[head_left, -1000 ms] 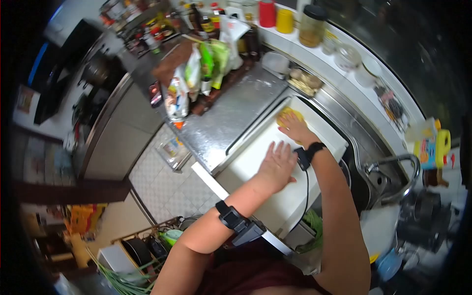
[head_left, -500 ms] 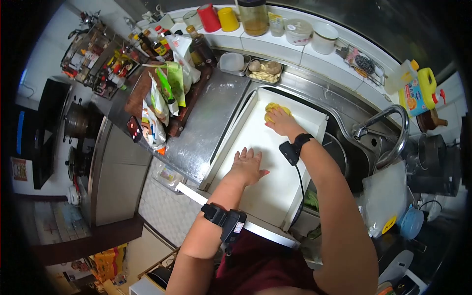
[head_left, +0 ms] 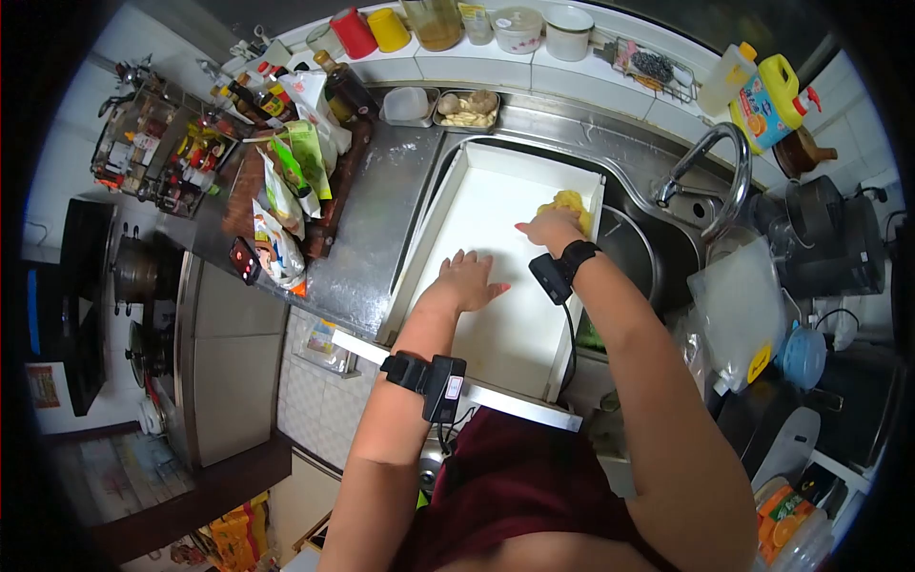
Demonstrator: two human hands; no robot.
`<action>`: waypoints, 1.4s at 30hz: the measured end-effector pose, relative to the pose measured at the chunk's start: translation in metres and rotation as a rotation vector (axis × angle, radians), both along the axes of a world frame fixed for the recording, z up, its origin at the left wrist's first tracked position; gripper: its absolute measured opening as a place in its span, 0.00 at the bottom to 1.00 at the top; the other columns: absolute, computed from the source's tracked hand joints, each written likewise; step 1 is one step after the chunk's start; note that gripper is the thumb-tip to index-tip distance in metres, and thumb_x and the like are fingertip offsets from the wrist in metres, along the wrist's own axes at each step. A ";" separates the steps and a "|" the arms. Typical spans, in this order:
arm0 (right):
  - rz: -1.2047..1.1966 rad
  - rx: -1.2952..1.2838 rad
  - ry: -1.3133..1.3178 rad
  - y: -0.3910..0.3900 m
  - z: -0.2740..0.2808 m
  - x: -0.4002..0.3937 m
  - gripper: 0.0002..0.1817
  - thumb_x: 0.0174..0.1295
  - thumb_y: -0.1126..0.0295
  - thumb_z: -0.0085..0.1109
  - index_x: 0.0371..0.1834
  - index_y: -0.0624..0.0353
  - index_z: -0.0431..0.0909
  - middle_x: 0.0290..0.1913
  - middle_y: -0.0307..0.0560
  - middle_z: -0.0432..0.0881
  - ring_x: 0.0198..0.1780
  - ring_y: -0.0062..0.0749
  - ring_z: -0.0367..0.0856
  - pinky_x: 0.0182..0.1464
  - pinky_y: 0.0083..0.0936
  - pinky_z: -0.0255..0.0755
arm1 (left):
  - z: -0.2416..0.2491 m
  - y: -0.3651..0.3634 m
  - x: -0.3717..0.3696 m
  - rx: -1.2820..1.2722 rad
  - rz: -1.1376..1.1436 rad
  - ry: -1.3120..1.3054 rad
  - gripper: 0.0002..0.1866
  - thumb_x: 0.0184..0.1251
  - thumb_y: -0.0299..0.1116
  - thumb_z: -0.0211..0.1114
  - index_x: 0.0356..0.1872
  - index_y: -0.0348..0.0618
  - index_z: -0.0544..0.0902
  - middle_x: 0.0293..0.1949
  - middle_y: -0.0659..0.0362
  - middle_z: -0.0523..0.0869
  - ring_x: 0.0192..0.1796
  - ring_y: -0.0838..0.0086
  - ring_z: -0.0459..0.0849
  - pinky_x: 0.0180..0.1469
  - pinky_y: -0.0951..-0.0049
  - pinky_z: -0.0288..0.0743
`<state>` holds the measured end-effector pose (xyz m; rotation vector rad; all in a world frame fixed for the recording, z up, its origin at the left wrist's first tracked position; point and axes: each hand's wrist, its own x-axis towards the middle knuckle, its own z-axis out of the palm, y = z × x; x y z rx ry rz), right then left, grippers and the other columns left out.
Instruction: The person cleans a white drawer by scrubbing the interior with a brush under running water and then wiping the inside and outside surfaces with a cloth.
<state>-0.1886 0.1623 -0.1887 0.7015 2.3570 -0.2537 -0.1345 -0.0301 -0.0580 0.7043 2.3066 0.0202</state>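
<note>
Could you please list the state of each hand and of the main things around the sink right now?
Left hand: open, palm flat on the white tray.
Right hand: closed on the yellow sponge.
Yellow sponge: gripped, pressed at the tray's far right corner.
White tray: lying across the sink, nothing in it but the sponge.
Faucet: no water visible running.
Detergent bottle: upright, capped.

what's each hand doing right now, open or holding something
Left hand: open, flat on the white tray, holding nothing.
Right hand: closed on the yellow sponge, at the tray's far right wall.
</note>
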 end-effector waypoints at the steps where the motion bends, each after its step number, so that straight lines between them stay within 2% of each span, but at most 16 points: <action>1: 0.036 -0.054 -0.031 -0.002 -0.020 0.005 0.53 0.55 0.29 0.45 0.72 0.62 0.49 0.71 0.67 0.50 0.69 0.65 0.54 0.64 0.55 0.57 | -0.001 0.000 0.001 0.012 -0.006 0.004 0.37 0.65 0.59 0.52 0.67 0.43 0.63 0.67 0.45 0.63 0.72 0.51 0.54 0.71 0.52 0.49; 2: 0.071 -0.105 -0.058 0.000 -0.029 0.009 0.57 0.53 0.28 0.46 0.74 0.61 0.42 0.72 0.71 0.45 0.70 0.69 0.51 0.63 0.58 0.57 | -0.001 0.001 0.000 0.028 -0.012 0.012 0.37 0.65 0.59 0.52 0.67 0.43 0.63 0.67 0.45 0.63 0.72 0.51 0.55 0.71 0.52 0.49; 5: 0.293 -0.023 -0.094 -0.033 0.037 0.067 0.57 0.54 0.31 0.48 0.74 0.60 0.36 0.73 0.72 0.40 0.71 0.73 0.44 0.65 0.58 0.55 | 0.004 0.006 -0.003 0.041 -0.047 0.008 0.38 0.65 0.59 0.53 0.67 0.42 0.62 0.67 0.41 0.62 0.71 0.48 0.55 0.71 0.56 0.51; 7: 0.524 -0.083 -0.103 -0.045 0.006 0.097 0.56 0.56 0.30 0.44 0.74 0.61 0.36 0.72 0.73 0.37 0.71 0.75 0.39 0.66 0.62 0.51 | 0.004 0.006 -0.001 0.044 -0.056 0.005 0.37 0.65 0.59 0.53 0.67 0.42 0.62 0.67 0.41 0.62 0.71 0.48 0.55 0.70 0.56 0.52; 10: 0.728 -0.198 -0.240 -0.063 0.067 0.138 0.54 0.59 0.29 0.33 0.74 0.64 0.36 0.72 0.76 0.34 0.71 0.78 0.34 0.67 0.68 0.33 | 0.003 0.005 0.002 0.054 -0.055 0.014 0.37 0.65 0.59 0.52 0.67 0.42 0.63 0.67 0.43 0.63 0.71 0.48 0.55 0.70 0.56 0.52; 13: 0.769 -0.225 -0.213 -0.059 0.062 0.146 0.53 0.59 0.30 0.34 0.74 0.64 0.36 0.72 0.75 0.36 0.72 0.74 0.34 0.67 0.67 0.32 | 0.004 0.005 0.003 0.021 -0.058 0.008 0.37 0.65 0.59 0.52 0.67 0.42 0.63 0.67 0.44 0.63 0.72 0.49 0.54 0.70 0.55 0.51; 16: 0.609 -0.327 -0.183 -0.047 0.056 0.105 0.53 0.59 0.31 0.35 0.74 0.63 0.36 0.73 0.72 0.37 0.72 0.74 0.34 0.67 0.67 0.33 | 0.003 0.007 0.003 0.040 -0.047 -0.015 0.36 0.66 0.59 0.52 0.66 0.43 0.64 0.67 0.44 0.63 0.72 0.49 0.53 0.71 0.55 0.51; 18: 0.275 -0.260 -0.189 -0.036 0.049 0.071 0.53 0.55 0.28 0.39 0.75 0.54 0.38 0.74 0.69 0.36 0.71 0.77 0.39 0.67 0.65 0.41 | 0.001 0.006 0.005 0.024 -0.044 -0.030 0.35 0.66 0.58 0.51 0.66 0.43 0.64 0.67 0.45 0.63 0.72 0.49 0.53 0.71 0.54 0.50; 20: 0.261 -0.164 -0.085 -0.016 0.049 0.043 0.53 0.55 0.29 0.42 0.75 0.51 0.39 0.73 0.70 0.38 0.70 0.77 0.42 0.67 0.63 0.42 | 0.003 0.006 0.004 -0.027 -0.048 -0.025 0.33 0.67 0.56 0.51 0.66 0.44 0.64 0.67 0.45 0.63 0.72 0.49 0.53 0.71 0.54 0.50; 21: 0.353 -0.078 -0.025 0.001 -0.002 0.020 0.52 0.55 0.29 0.42 0.75 0.48 0.39 0.74 0.66 0.36 0.72 0.75 0.36 0.67 0.66 0.40 | 0.002 0.006 0.002 -0.022 -0.044 -0.018 0.32 0.68 0.55 0.51 0.66 0.44 0.64 0.67 0.45 0.63 0.72 0.49 0.53 0.71 0.53 0.50; 23: 0.222 -0.160 0.073 0.009 -0.002 0.001 0.51 0.55 0.29 0.42 0.75 0.46 0.38 0.76 0.60 0.31 0.73 0.70 0.26 0.65 0.71 0.36 | -0.004 0.005 0.001 -0.009 -0.030 -0.008 0.31 0.69 0.53 0.50 0.66 0.45 0.65 0.67 0.45 0.63 0.72 0.49 0.54 0.71 0.53 0.49; 26: 0.246 -0.247 0.034 -0.009 0.036 0.012 0.52 0.54 0.28 0.42 0.76 0.43 0.37 0.76 0.54 0.27 0.73 0.66 0.20 0.63 0.76 0.32 | -0.003 0.006 0.000 -0.008 -0.030 0.004 0.28 0.70 0.50 0.50 0.66 0.45 0.65 0.68 0.46 0.63 0.72 0.49 0.54 0.71 0.52 0.50; 29: 0.596 -0.245 -0.038 -0.036 0.043 0.049 0.53 0.53 0.27 0.41 0.76 0.43 0.35 0.76 0.54 0.26 0.74 0.63 0.20 0.63 0.76 0.29 | -0.002 0.008 -0.001 0.013 -0.021 0.003 0.28 0.70 0.48 0.49 0.66 0.46 0.64 0.68 0.46 0.63 0.72 0.50 0.54 0.71 0.52 0.51; 31: 0.819 -0.304 -0.220 -0.053 0.061 0.082 0.54 0.52 0.27 0.43 0.76 0.42 0.33 0.76 0.56 0.25 0.74 0.63 0.19 0.64 0.74 0.28 | 0.000 0.010 -0.002 -0.009 -0.028 -0.010 0.28 0.70 0.48 0.49 0.66 0.46 0.64 0.68 0.46 0.63 0.72 0.50 0.55 0.70 0.52 0.51; 39: 1.412 -0.555 -0.279 -0.042 0.079 0.140 0.52 0.51 0.43 0.59 0.75 0.40 0.39 0.76 0.51 0.27 0.75 0.60 0.21 0.65 0.71 0.37 | -0.007 0.007 -0.004 -0.016 -0.054 0.024 0.28 0.70 0.48 0.49 0.66 0.45 0.63 0.67 0.46 0.64 0.71 0.50 0.57 0.71 0.56 0.52; 42: 1.304 -0.549 0.143 -0.031 0.066 0.143 0.37 0.51 0.60 0.62 0.66 0.42 0.59 0.70 0.45 0.53 0.68 0.53 0.50 0.62 0.52 0.58 | -0.006 0.007 -0.004 -0.014 -0.071 0.033 0.29 0.70 0.48 0.49 0.66 0.43 0.63 0.67 0.45 0.64 0.70 0.50 0.58 0.71 0.58 0.52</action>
